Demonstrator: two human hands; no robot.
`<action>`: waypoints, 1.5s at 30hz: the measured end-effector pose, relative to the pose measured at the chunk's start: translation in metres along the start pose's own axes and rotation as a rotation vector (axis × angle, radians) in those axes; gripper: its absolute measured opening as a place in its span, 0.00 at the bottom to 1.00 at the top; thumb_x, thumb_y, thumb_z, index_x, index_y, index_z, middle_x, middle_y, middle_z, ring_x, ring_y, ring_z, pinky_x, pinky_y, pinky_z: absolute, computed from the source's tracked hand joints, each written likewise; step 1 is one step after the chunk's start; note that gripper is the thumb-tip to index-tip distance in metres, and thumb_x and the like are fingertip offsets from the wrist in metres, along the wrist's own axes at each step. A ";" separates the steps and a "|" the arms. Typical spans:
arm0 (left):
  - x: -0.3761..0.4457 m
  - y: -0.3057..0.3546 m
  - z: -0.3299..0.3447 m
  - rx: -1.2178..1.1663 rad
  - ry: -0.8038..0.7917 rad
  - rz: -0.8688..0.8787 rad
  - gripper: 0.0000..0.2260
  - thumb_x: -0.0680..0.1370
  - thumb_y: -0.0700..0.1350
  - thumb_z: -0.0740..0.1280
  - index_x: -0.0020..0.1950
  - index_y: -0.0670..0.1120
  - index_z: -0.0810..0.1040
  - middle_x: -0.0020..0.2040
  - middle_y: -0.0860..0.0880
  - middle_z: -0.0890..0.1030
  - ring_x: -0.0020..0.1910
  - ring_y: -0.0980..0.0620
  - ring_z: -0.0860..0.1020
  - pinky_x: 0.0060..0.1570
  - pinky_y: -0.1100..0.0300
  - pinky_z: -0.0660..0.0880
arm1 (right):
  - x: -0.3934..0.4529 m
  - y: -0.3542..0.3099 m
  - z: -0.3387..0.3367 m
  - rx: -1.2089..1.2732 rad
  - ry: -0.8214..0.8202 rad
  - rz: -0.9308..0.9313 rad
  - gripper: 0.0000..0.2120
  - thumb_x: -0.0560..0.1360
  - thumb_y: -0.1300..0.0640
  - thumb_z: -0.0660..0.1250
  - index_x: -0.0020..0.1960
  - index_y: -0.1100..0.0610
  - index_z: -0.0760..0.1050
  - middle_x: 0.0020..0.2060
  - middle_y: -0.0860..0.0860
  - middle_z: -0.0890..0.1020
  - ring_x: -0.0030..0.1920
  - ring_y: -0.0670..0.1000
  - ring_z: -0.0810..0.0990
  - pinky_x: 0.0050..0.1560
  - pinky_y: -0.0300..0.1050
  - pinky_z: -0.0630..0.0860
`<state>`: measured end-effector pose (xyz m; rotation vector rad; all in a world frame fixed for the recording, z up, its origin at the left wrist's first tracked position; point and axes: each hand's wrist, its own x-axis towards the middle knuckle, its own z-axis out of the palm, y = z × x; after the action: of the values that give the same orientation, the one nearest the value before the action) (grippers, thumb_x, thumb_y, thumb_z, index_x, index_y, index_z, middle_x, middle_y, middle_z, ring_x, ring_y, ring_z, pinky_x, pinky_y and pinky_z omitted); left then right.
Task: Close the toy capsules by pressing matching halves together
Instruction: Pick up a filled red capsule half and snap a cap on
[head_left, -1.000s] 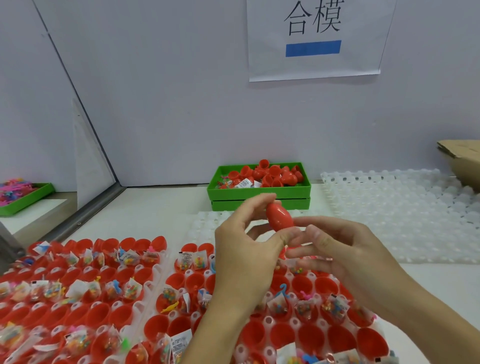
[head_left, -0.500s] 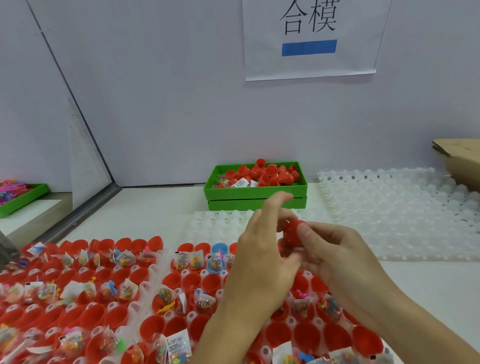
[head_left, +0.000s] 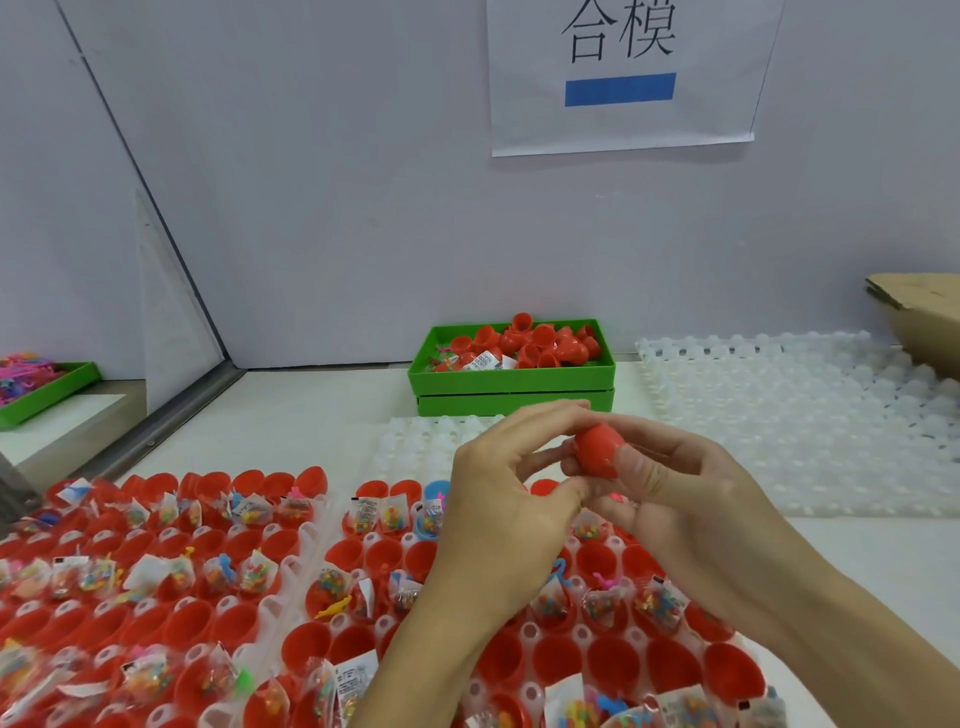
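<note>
Got a red capsule pinched between both hands, held up over the counter. My left hand has its fingers curled on the capsule's left side, and my right hand clamps it with the thumb across the front. Trays of open red halves with little toy bags sit below at 6 o'clock; the green bin of spare halves is at 12.

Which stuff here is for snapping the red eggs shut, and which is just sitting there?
For the job: red capsule held by left hand and right hand; red halves in trays; green bin.
Just there: cardboard box, wall sign, empty white trays.
</note>
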<state>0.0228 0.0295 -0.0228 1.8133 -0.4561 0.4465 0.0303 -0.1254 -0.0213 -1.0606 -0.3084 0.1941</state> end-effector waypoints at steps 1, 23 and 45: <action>0.000 0.000 0.000 -0.092 -0.046 -0.048 0.22 0.70 0.36 0.77 0.62 0.49 0.81 0.57 0.57 0.83 0.61 0.59 0.78 0.58 0.64 0.77 | 0.000 0.001 -0.001 0.017 0.006 -0.004 0.15 0.69 0.63 0.69 0.55 0.63 0.82 0.52 0.65 0.83 0.52 0.57 0.84 0.48 0.42 0.81; -0.003 0.004 0.009 -0.236 0.023 -0.034 0.15 0.74 0.36 0.72 0.55 0.54 0.84 0.46 0.54 0.86 0.46 0.52 0.85 0.45 0.64 0.80 | -0.003 0.002 0.003 -0.248 -0.031 -0.218 0.26 0.61 0.39 0.79 0.53 0.54 0.85 0.49 0.59 0.86 0.53 0.59 0.85 0.52 0.45 0.81; -0.002 -0.004 0.008 0.282 0.077 0.064 0.15 0.70 0.44 0.79 0.48 0.56 0.75 0.40 0.58 0.82 0.42 0.60 0.81 0.42 0.70 0.77 | 0.000 -0.003 -0.003 -0.527 0.158 -0.082 0.08 0.69 0.52 0.72 0.48 0.51 0.84 0.43 0.54 0.87 0.41 0.52 0.86 0.39 0.37 0.81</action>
<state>0.0233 0.0227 -0.0295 2.0479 -0.4148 0.6494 0.0313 -0.1290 -0.0199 -1.5712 -0.2650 -0.0516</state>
